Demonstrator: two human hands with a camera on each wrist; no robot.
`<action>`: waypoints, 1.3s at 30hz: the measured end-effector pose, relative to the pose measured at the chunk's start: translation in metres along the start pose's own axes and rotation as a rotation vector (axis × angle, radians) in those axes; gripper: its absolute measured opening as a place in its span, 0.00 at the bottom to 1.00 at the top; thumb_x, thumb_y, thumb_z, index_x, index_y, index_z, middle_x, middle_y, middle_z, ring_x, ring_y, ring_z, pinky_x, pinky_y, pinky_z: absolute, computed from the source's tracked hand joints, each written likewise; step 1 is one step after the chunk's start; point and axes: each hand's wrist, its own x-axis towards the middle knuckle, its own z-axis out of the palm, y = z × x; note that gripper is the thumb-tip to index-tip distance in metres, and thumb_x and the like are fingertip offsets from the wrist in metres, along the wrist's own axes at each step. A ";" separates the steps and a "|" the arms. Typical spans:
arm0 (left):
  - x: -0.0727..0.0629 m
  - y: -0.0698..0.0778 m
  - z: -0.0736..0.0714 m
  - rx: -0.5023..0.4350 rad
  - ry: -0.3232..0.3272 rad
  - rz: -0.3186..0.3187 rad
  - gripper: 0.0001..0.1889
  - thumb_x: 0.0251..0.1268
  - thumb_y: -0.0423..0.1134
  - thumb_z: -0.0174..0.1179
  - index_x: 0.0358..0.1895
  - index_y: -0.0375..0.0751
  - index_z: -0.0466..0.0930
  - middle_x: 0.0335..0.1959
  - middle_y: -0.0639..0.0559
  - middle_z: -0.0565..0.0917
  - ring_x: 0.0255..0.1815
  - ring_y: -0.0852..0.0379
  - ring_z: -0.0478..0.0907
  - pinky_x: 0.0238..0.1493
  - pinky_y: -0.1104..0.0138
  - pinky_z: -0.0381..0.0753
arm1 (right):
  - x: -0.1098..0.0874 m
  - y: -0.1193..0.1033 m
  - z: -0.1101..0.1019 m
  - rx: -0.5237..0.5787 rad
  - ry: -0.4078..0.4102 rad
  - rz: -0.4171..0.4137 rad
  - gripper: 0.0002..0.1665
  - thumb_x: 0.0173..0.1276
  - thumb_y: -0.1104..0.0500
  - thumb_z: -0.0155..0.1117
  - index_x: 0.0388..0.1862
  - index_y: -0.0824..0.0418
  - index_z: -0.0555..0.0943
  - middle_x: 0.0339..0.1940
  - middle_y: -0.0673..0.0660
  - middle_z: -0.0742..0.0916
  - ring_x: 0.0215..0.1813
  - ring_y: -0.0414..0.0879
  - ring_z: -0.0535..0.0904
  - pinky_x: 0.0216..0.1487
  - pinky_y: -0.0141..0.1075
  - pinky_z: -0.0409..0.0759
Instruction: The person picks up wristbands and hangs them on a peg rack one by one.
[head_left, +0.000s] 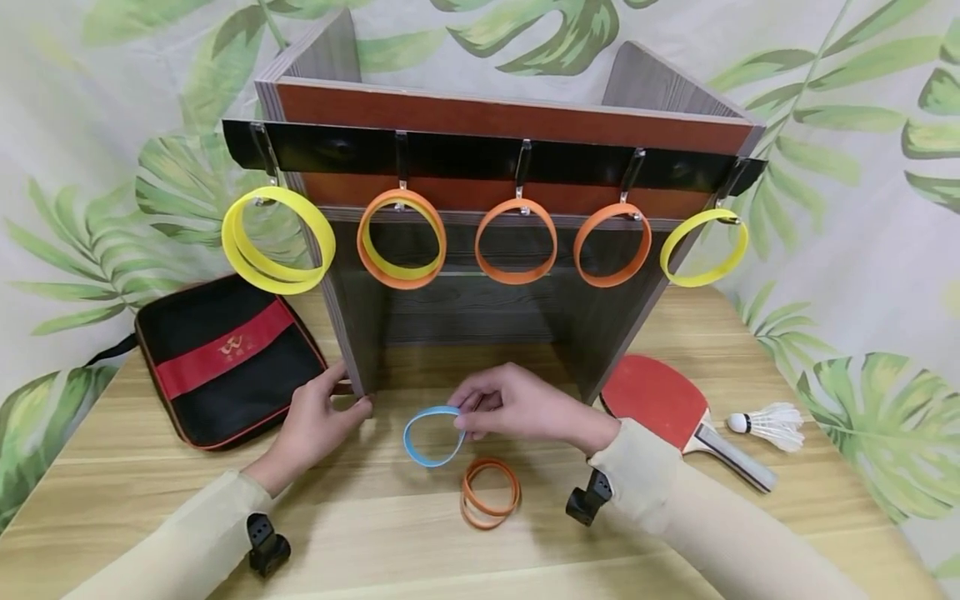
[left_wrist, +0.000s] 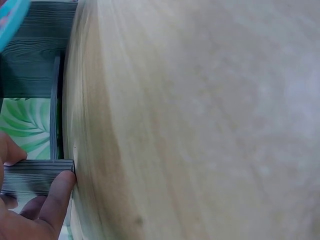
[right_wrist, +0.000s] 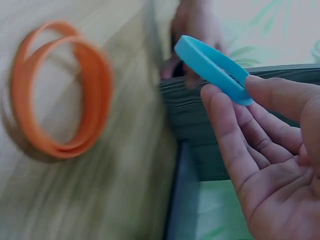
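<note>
My right hand (head_left: 517, 404) pinches a blue silicone wristband (head_left: 433, 436) between thumb and fingertips, over the table in front of the stand. The right wrist view shows the blue band (right_wrist: 212, 67) edge-on, with the thumb on one side of it. My left hand (head_left: 311, 425) grips the foot of the left side panel (head_left: 341, 308) of the grey wooden stand; in the left wrist view its thumb and fingers lie on either side of that panel (left_wrist: 37, 175). Below the blue band, orange wristbands (head_left: 491, 493) lie overlapping on the table.
Along the stand's black rail (head_left: 465, 154), yellow wristbands (head_left: 277, 240) and orange wristbands (head_left: 516, 242) hang from metal hooks. A black case (head_left: 240, 392) with a red stripe lies at left. Right of the stand are a red table tennis bat (head_left: 660, 400) and a shuttlecock (head_left: 768, 425).
</note>
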 end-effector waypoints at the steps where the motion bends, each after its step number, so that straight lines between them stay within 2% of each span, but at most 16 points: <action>1: 0.000 0.000 -0.001 0.000 0.000 0.001 0.24 0.64 0.26 0.65 0.65 0.33 0.79 0.53 0.34 0.89 0.54 0.35 0.88 0.47 0.57 0.86 | -0.003 -0.004 -0.001 0.000 0.010 -0.018 0.14 0.72 0.67 0.68 0.53 0.72 0.84 0.41 0.68 0.91 0.43 0.66 0.90 0.48 0.46 0.90; 5: -0.001 -0.002 -0.002 -0.009 -0.006 0.009 0.25 0.64 0.26 0.65 0.66 0.32 0.78 0.55 0.33 0.88 0.54 0.34 0.87 0.52 0.47 0.86 | -0.016 -0.023 -0.005 0.034 0.064 -0.095 0.12 0.70 0.68 0.70 0.51 0.70 0.84 0.41 0.67 0.91 0.43 0.50 0.91 0.50 0.38 0.89; 8: -0.001 -0.003 -0.001 -0.023 -0.011 0.009 0.26 0.64 0.26 0.65 0.67 0.32 0.77 0.57 0.32 0.87 0.55 0.34 0.87 0.55 0.42 0.84 | -0.025 -0.038 -0.008 0.113 0.106 -0.146 0.12 0.69 0.70 0.70 0.50 0.73 0.82 0.41 0.70 0.90 0.42 0.40 0.90 0.50 0.39 0.89; 11: -0.001 -0.004 0.000 -0.022 -0.011 0.006 0.26 0.65 0.27 0.65 0.67 0.33 0.77 0.57 0.32 0.88 0.55 0.34 0.87 0.55 0.43 0.84 | -0.034 -0.051 -0.013 0.215 0.166 -0.195 0.14 0.69 0.72 0.69 0.51 0.75 0.80 0.43 0.70 0.91 0.42 0.42 0.91 0.49 0.44 0.90; 15: -0.002 -0.004 -0.001 -0.009 0.003 0.012 0.25 0.64 0.28 0.66 0.66 0.34 0.78 0.54 0.33 0.89 0.53 0.35 0.88 0.51 0.48 0.86 | -0.043 -0.066 -0.019 0.282 0.270 -0.264 0.15 0.69 0.70 0.70 0.52 0.72 0.78 0.45 0.58 0.93 0.45 0.45 0.92 0.50 0.45 0.90; 18: -0.002 -0.004 -0.001 -0.006 0.003 0.015 0.25 0.64 0.28 0.67 0.66 0.33 0.78 0.55 0.33 0.88 0.53 0.35 0.88 0.50 0.50 0.86 | -0.048 -0.074 -0.022 0.326 0.337 -0.321 0.12 0.71 0.69 0.68 0.50 0.68 0.78 0.44 0.52 0.94 0.47 0.45 0.92 0.51 0.44 0.89; 22: -0.001 -0.003 -0.001 -0.012 -0.005 0.014 0.25 0.65 0.28 0.66 0.66 0.33 0.78 0.56 0.33 0.88 0.54 0.35 0.88 0.51 0.49 0.85 | -0.052 -0.083 -0.023 0.335 0.472 -0.392 0.10 0.73 0.71 0.65 0.49 0.63 0.79 0.44 0.52 0.93 0.47 0.46 0.92 0.50 0.43 0.89; 27: -0.001 -0.003 -0.001 -0.025 -0.015 0.013 0.25 0.65 0.27 0.65 0.66 0.32 0.77 0.57 0.32 0.88 0.54 0.35 0.87 0.52 0.46 0.85 | -0.053 -0.092 -0.024 0.340 0.639 -0.451 0.11 0.73 0.73 0.63 0.50 0.62 0.80 0.44 0.52 0.93 0.47 0.45 0.92 0.50 0.41 0.89; 35: 0.000 -0.003 0.000 -0.026 -0.011 0.031 0.27 0.64 0.26 0.64 0.68 0.32 0.76 0.56 0.32 0.88 0.53 0.34 0.88 0.53 0.43 0.84 | -0.049 -0.102 -0.028 0.416 0.742 -0.515 0.11 0.74 0.64 0.67 0.51 0.62 0.78 0.41 0.52 0.93 0.46 0.44 0.92 0.51 0.40 0.89; 39: 0.000 -0.003 0.000 -0.026 -0.014 0.030 0.27 0.65 0.26 0.64 0.68 0.32 0.76 0.56 0.32 0.88 0.53 0.34 0.88 0.54 0.43 0.84 | -0.047 -0.105 -0.028 0.420 0.767 -0.530 0.09 0.75 0.67 0.64 0.51 0.64 0.77 0.40 0.52 0.93 0.47 0.44 0.92 0.51 0.40 0.89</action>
